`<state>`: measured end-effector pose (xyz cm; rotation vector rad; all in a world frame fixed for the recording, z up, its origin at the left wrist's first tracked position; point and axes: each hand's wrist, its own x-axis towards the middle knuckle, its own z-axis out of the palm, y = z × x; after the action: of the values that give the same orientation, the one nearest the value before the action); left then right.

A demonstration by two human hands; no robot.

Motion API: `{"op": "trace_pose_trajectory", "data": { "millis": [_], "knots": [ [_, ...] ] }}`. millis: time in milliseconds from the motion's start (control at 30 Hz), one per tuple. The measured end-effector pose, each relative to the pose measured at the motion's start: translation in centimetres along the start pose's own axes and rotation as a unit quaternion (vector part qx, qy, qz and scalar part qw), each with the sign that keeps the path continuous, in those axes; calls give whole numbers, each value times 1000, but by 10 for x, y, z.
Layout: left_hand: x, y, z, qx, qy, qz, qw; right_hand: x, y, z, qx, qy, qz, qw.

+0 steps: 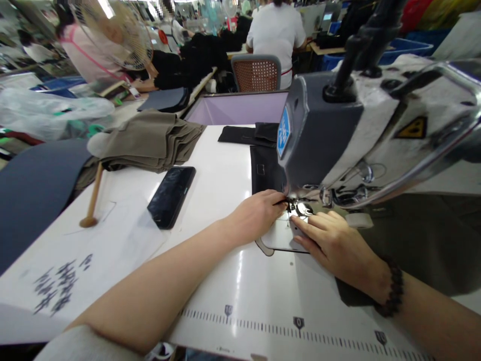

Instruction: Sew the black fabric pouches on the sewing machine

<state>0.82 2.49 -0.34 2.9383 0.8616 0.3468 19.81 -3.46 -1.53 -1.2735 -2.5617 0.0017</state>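
My left hand (259,215) reaches in beside the presser foot (300,207) of a sewing machine (323,125). Its fingers are drawn together at a small dark edge; what they pinch is mostly hidden. Just behind it lies a black fabric piece (263,173) with a small stitched rectangle. On the other side of the needle area, my right hand (334,240) has its index finger stretched out to the metal needle plate (280,238). Its other fingers are partly bent, with nothing visible in them. Dark fabric (353,293) shows under the right wrist, which wears a beaded bracelet (393,291).
Left on the white table (210,200) are a phone (172,196), a wooden-handled tool (92,200) and stacked olive-brown fabric pieces (150,140). Folded black fabric (244,134) lies at the back. Beyond are a fan (124,35), a chair (257,72) and people seated at work.
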Motion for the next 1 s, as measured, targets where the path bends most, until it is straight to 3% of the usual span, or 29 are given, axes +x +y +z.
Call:
{"op": "trace_pose_trajectory", "data": {
  "millis": [100,300,533,667,867,1000],
  "knots": [
    [-1,8,-5,34,-25,-16,999,0,0,0,-3,4,-1,1000],
    [-6,39,-19,76,-127,-71,986,-3,2,1,13,15,-10,1000],
    [-10,51,-31,59,-194,44,978,-4,3,1,15,13,-16,1000],
    [-12,54,-34,62,-202,66,975,-6,4,-1,21,12,-30,999],
    [-17,57,-32,29,-196,60,978,-9,-6,-13,51,35,-145,987],
    [-18,58,-31,38,-191,54,979,-8,-13,-17,55,51,-171,982]
  ]
}}
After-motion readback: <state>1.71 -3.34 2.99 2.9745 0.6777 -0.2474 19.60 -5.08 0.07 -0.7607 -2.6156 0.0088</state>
